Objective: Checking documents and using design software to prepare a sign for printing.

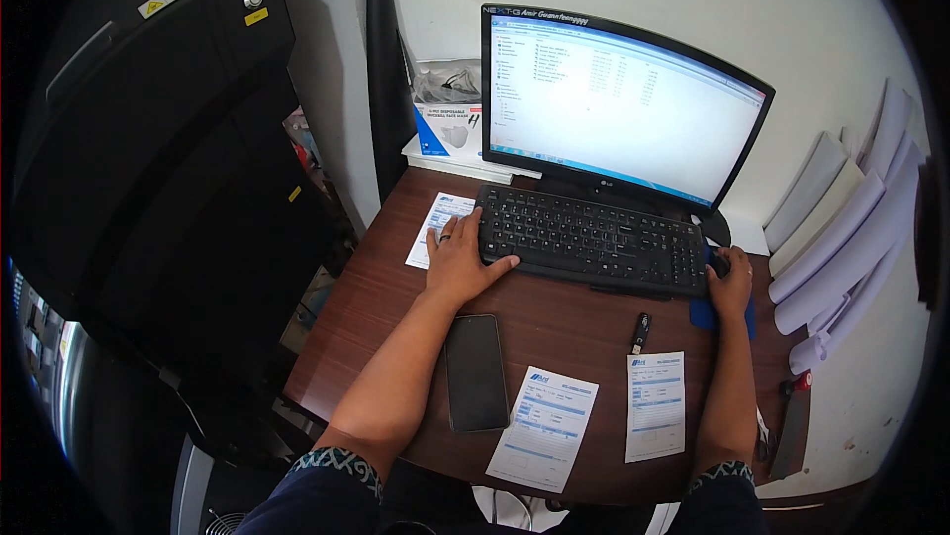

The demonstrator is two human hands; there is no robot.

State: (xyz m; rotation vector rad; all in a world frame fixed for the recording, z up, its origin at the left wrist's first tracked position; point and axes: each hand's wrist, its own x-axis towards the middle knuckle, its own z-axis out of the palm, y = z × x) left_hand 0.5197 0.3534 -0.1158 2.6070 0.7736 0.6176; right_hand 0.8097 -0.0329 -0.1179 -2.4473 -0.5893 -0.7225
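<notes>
At the left end of the black keyboard [594, 238] rests my left hand [457, 256], its fingers spread. The thumb lies along the keyboard's front edge, the index finger touches its left side, and other fingers lie over a printed paper slip [424, 250]. On the right, my right hand [732, 283] is curled over a dark computer mouse [719, 260], mostly hidden, on a blue mouse pad [703, 313]. Behind the keyboard a monitor [623, 104] displays a file list window.
Nearer me lie a black smartphone [476, 373], two more printed slips [544, 431] [655, 408] and a black USB stick [641, 333]. A face mask box [450, 129] stands behind. Paper rolls [851, 218] lean at right; a large black machine [178, 189] fills the left.
</notes>
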